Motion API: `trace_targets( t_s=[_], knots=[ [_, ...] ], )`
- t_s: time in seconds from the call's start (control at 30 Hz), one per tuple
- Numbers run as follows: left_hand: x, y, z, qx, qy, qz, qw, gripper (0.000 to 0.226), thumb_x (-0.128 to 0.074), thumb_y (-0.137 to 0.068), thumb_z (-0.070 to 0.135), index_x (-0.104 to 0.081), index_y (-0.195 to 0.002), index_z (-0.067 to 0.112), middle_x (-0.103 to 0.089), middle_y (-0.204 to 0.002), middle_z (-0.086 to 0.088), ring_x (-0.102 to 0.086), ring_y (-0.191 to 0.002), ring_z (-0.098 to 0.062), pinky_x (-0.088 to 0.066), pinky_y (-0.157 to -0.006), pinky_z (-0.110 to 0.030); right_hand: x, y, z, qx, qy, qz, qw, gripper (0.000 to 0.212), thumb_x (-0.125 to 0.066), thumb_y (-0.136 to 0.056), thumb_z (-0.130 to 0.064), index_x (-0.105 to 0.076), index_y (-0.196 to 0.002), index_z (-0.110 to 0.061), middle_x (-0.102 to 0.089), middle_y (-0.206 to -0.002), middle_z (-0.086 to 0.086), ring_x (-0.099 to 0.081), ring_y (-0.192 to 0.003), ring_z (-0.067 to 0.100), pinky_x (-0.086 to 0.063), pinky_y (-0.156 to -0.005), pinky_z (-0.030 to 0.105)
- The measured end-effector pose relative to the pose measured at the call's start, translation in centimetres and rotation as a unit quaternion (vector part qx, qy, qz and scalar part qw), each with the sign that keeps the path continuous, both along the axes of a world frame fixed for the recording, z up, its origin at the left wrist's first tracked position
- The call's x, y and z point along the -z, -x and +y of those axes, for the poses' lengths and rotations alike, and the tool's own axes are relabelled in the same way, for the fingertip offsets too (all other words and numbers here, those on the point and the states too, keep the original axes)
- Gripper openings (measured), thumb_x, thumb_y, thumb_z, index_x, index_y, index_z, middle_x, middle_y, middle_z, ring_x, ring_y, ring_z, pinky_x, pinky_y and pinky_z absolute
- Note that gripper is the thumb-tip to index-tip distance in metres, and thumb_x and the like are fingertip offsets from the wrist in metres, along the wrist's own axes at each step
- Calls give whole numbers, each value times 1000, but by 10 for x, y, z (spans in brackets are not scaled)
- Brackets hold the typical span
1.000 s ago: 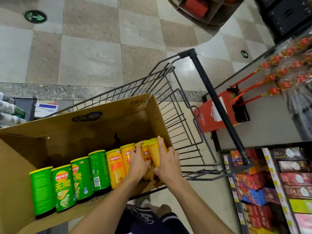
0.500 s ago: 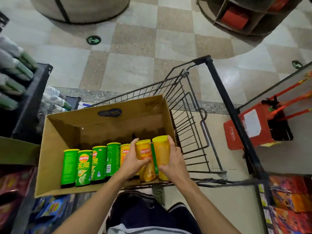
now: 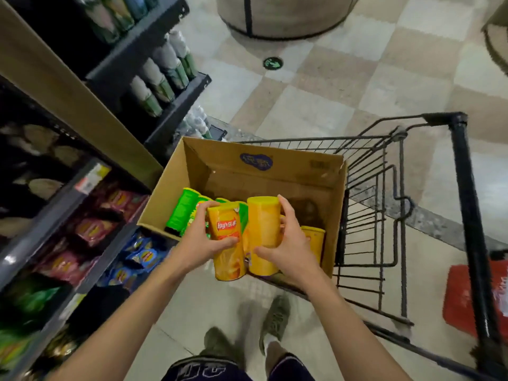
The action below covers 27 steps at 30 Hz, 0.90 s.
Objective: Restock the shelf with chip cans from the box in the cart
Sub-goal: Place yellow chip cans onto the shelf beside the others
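Note:
My left hand grips a yellow Lay's chip can, and my right hand grips a second yellow chip can beside it. Both cans are lifted above the near edge of the open cardboard box, which sits in the wire cart. Inside the box lie green chip cans at the left and another yellow can at the right, partly hidden by my hands.
A shelf unit with snack bags stands at the left, its upper tiers holding pale bottles. The cart's black handle runs down the right. A red holder sits at the far right. My feet are on the tiled floor.
Both hands have lifted the two yellow cans up out of the box toward me. My view has swung left, bringing the shelf into sight.

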<state>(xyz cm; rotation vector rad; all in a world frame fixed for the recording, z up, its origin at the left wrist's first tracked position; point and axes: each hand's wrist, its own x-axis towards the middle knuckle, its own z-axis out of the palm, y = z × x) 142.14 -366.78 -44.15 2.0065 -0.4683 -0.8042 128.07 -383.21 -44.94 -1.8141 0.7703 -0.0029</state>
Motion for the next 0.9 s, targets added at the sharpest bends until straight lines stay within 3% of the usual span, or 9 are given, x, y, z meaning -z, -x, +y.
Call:
trace_targets(
  t_s=[0.2,0.37,0.47,0.63,0.77,0.9],
  knots=[
    [-37,5,100,-109,23,-15,994,86,-88,-71,25,-32,-134,41,-57,-122,4,-65,-105,-16,-59,-83,-37,-28,-40,65,-138,-5,-40,990,121,-90,-64,-26,-7,-146,-57,-42,-144,-6,-44,-131,13,-47,-104,45],
    [-73,32,207,-196,14,-73,978,90,-85,-74,24,-26,-140,41,-58,-121,10,-64,-100,-1,-55,-79,-19,-51,-60,162,-249,-2,-78,965,123,-86,-55,-36,-8,-147,-56,-42,-149,-7,-47,-132,15,-47,-104,47],
    [-93,57,285,-242,8,-100,965,93,-86,-74,28,-23,-139,50,-60,-123,11,-65,-103,-4,-55,-91,-34,-64,-62,234,-317,-10,-105,943,123,-85,-50,-42,-8,-143,-63,-44,-147,-6,-47,-133,16,-46,-105,49],
    [-126,113,407,-330,5,-147,932,94,-84,-76,28,-21,-140,54,-60,-116,20,-64,-97,4,-54,-92,-35,-98,-49,355,-405,-19,-151,902,124,-85,-52,-42,-7,-146,-61,-42,-149,-6,-47,-134,18,-48,-102,51],
    [-143,157,491,-390,7,-175,904,100,-83,-73,43,-13,-142,63,-54,-134,11,-53,-125,-10,-50,-99,-40,-126,-34,441,-457,-1,-189,869,120,-88,-64,-31,-6,-145,-61,-40,-149,-10,-43,-135,15,-49,-101,50],
    [-164,191,560,-430,11,-212,878,106,-81,-75,45,-3,-147,58,-47,-142,12,-45,-130,-7,-46,-100,-33,-150,-23,518,-494,10,-226,839,121,-89,-66,-31,-2,-143,-64,-36,-154,-7,-41,-139,19,-47,-103,51]
  ],
)
